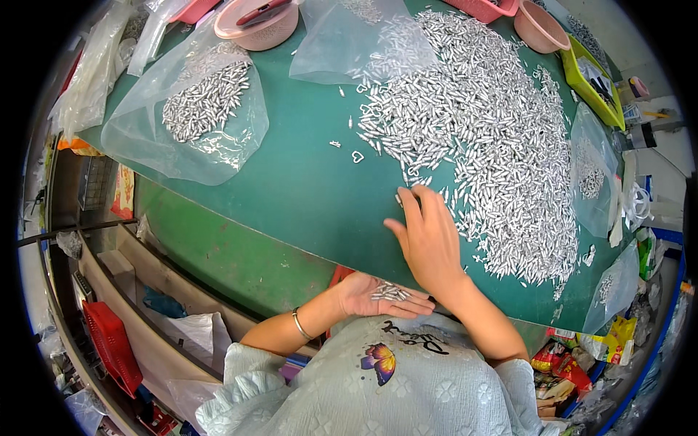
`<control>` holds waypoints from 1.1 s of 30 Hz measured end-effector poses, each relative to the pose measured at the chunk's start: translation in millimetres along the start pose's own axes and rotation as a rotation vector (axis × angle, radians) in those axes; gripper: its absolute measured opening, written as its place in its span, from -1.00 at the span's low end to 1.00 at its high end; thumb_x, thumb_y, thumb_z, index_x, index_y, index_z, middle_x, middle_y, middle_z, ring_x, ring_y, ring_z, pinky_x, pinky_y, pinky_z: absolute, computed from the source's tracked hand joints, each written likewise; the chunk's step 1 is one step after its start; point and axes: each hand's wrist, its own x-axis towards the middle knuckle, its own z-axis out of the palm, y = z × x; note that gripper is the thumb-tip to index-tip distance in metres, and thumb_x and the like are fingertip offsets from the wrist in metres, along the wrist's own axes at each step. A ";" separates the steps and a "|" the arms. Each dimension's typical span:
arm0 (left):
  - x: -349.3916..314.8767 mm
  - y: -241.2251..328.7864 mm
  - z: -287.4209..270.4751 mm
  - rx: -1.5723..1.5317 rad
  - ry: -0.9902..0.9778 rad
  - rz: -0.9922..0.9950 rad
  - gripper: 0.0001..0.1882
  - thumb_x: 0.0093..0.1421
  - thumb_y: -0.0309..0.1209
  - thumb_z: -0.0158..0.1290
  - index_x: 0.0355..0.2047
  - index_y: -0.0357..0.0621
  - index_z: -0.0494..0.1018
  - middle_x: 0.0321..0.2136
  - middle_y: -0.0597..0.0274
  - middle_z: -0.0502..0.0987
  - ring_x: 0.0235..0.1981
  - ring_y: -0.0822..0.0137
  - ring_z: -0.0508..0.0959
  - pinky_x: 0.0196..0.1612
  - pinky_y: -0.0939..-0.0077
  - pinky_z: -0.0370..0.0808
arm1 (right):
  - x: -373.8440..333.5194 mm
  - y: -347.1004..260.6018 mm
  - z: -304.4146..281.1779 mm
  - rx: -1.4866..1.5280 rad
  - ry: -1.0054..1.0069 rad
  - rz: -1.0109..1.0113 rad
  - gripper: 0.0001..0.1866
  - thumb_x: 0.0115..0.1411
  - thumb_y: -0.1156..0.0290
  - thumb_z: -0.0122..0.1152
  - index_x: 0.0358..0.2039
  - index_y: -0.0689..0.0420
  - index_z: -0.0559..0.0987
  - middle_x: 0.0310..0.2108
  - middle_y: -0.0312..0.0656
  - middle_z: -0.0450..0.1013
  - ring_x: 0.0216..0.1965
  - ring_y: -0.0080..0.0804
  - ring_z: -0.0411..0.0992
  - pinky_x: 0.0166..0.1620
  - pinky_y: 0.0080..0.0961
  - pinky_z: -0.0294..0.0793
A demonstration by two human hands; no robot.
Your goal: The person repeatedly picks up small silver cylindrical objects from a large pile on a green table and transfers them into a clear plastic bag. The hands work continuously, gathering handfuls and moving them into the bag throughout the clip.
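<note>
My left hand (355, 296) lies palm up at the table's near edge, fingers stretched out. Several small silver bullet-shaped metal pieces (391, 292) rest in its palm and on its fingers. Over the table, my right hand (434, 247) is palm down with thumb and forefinger apart. Its fingertips reach the near left edge of a wide heap of similar silver pieces (502, 145); whether they touch a piece I cannot tell. A small heart-shaped metal link (357, 156) lies left of the heap, and more such links are mixed in along its edge.
On the green table (305, 189), a clear plastic bag (240, 156) at the left holds silver pieces. Pink baskets (265, 36) stand along the far side, and a yellow-green tray (600, 87) is at the far right. Below left are shelves with a red basket (113, 349).
</note>
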 end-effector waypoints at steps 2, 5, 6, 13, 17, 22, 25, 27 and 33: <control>0.2 1.2 -1.3 0.006 0.043 -0.015 -0.01 0.32 0.19 -0.37 0.22 -0.73 -0.11 0.23 -0.61 -0.04 0.29 -0.36 0.07 0.32 -0.09 0.09 | 1.1 9.6 13.4 -0.018 -0.009 0.027 -0.62 -0.03 0.50 0.25 -0.16 0.26 0.45 -0.19 -0.08 0.34 -0.20 -0.10 0.38 -0.19 -0.31 0.42; 0.8 1.4 2.4 -0.014 0.117 0.000 -0.01 0.30 0.23 -0.39 0.23 -0.67 -0.07 0.21 -0.63 0.00 0.27 -0.40 0.08 0.31 -0.15 0.09 | -8.7 13.1 9.6 0.039 -0.127 -0.069 -0.68 0.00 0.48 0.25 -0.20 0.26 0.45 -0.23 -0.07 0.33 -0.19 -0.10 0.37 -0.18 -0.32 0.42; 0.4 1.4 3.3 -0.025 0.144 0.014 0.00 0.29 0.24 -0.40 0.24 -0.64 -0.05 0.21 -0.64 0.01 0.26 -0.42 0.08 0.30 -0.18 0.09 | -14.9 12.1 5.7 0.083 -0.180 -0.075 -0.69 0.00 0.48 0.25 -0.22 0.26 0.45 -0.23 -0.07 0.33 -0.19 -0.10 0.37 -0.18 -0.32 0.42; 1.9 -8.3 -8.6 -0.109 -0.190 0.098 -0.09 0.32 0.19 -0.40 0.24 -0.56 0.03 0.19 -0.56 0.12 0.24 -0.40 0.15 0.26 -0.25 0.12 | -52.9 -3.4 -28.2 0.328 -0.377 -0.121 -0.76 0.02 0.52 0.28 -0.27 0.23 0.48 -0.24 -0.07 0.33 -0.20 -0.11 0.39 -0.16 -0.28 0.42; 0.4 -1.0 -2.2 0.170 -0.042 0.044 -0.13 0.35 0.15 -0.43 0.22 -0.58 0.06 0.20 -0.54 0.10 0.25 -0.34 0.16 0.29 -0.19 0.12 | -4.7 6.7 -14.8 0.028 -0.026 -0.002 -0.75 0.03 0.53 0.23 -0.25 0.23 0.44 -0.27 -0.08 0.31 -0.23 -0.10 0.36 -0.23 -0.29 0.41; 0.5 -2.4 -2.2 0.056 -0.005 0.044 -0.11 0.34 0.16 -0.43 0.22 -0.59 0.06 0.20 -0.54 0.11 0.24 -0.34 0.19 0.29 -0.15 0.13 | -28.3 15.4 -5.9 0.089 -0.210 -0.028 -0.71 -0.04 0.57 0.18 -0.24 0.24 0.42 -0.26 -0.04 0.31 -0.23 -0.07 0.36 -0.22 -0.26 0.41; 1.6 -6.3 -13.5 -0.005 -0.152 0.127 -0.11 0.35 0.16 -0.43 0.23 -0.60 0.04 0.20 -0.54 0.11 0.22 -0.35 0.21 0.28 -0.13 0.17 | -45.8 2.7 -22.9 0.296 -0.318 -0.115 -0.70 -0.11 0.51 0.23 -0.30 0.22 0.45 -0.28 -0.08 0.33 -0.21 -0.08 0.37 -0.18 -0.26 0.42; 1.6 -12.1 -7.4 -0.088 -0.171 0.180 -0.11 0.35 0.16 -0.43 0.23 -0.60 0.03 0.19 -0.55 0.12 0.21 -0.36 0.23 0.27 -0.11 0.20 | -46.4 1.5 -29.7 0.486 -0.356 -0.146 -0.71 -0.12 0.48 0.26 -0.32 0.21 0.49 -0.27 -0.10 0.35 -0.21 -0.07 0.37 -0.15 -0.25 0.41; 2.1 -3.1 3.5 0.002 0.092 0.043 -0.07 0.33 0.18 -0.45 0.20 -0.67 0.04 0.18 -0.63 0.10 0.19 -0.39 0.24 0.25 -0.13 0.22 | 1.3 30.3 -16.5 -0.194 0.032 0.103 -0.68 0.06 0.49 0.27 -0.16 0.24 0.44 -0.15 0.00 0.34 -0.20 -0.04 0.36 -0.18 -0.22 0.38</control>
